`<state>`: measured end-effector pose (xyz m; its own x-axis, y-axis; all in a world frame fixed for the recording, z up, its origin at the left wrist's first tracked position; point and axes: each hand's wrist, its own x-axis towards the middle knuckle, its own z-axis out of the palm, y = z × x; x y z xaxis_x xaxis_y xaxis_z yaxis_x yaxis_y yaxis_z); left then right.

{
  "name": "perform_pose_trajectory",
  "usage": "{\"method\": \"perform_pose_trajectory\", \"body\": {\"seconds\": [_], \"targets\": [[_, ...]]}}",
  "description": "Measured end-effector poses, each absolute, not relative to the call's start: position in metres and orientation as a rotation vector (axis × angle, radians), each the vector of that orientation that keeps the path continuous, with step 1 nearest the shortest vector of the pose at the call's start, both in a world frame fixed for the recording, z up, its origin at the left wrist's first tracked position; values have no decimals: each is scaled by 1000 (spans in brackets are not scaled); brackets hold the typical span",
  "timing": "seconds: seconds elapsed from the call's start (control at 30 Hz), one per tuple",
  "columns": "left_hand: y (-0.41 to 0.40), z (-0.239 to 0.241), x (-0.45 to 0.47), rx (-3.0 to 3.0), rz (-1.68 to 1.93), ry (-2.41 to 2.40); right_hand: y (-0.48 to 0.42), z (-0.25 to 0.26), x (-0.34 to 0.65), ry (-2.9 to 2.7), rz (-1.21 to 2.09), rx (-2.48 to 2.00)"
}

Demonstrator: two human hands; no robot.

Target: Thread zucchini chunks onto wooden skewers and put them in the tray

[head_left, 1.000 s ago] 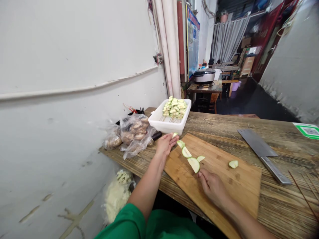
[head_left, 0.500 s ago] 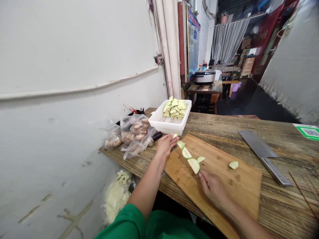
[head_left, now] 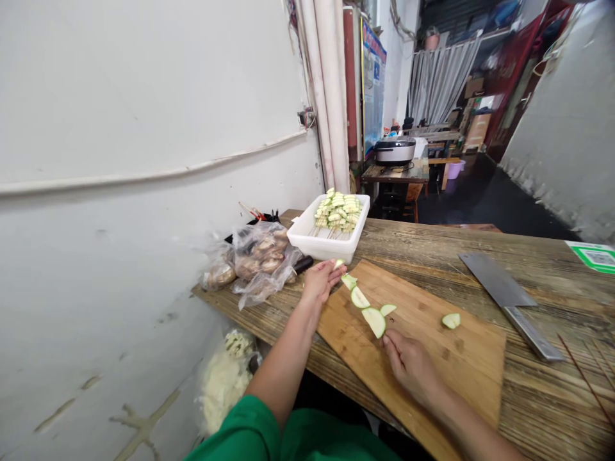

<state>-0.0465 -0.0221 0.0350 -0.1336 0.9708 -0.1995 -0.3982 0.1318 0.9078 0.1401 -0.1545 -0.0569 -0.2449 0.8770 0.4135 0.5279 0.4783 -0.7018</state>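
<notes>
My left hand [head_left: 321, 280] is at the board's far left corner, fingers stretched forward, with a zucchini slice [head_left: 339, 263] held at the fingertips. My right hand [head_left: 409, 360] is closed in a pinch at the near end of a row of half-round zucchini slices [head_left: 373, 322], which seem threaded on a skewer; the stick itself is too thin to make out. The row points toward my left fingertips. Below lies a wooden cutting board [head_left: 432, 358]. Beside the row is a smaller zucchini piece [head_left: 387, 309], and another zucchini piece [head_left: 451, 321] rests farther right.
A white plastic tub [head_left: 324, 246] holds skewered slices behind the board. A cleaver [head_left: 500, 282] lies right of it, with loose skewers [head_left: 589, 378] nearby. Plastic bags [head_left: 262, 256] of brownish food sit along the left wall. A green code card [head_left: 593, 255] is at far right.
</notes>
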Motion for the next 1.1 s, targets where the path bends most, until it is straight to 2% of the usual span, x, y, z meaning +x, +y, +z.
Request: {"method": "perform_pose_trajectory", "body": {"seconds": [0.6,1.1], "targets": [[-19,30,-53,688,1260,1018,-155,-61,139,-1932,607,-1182],[-20,35,-41,679,1256,1027,-152,-62,136,-1889,459,-1138]]}}
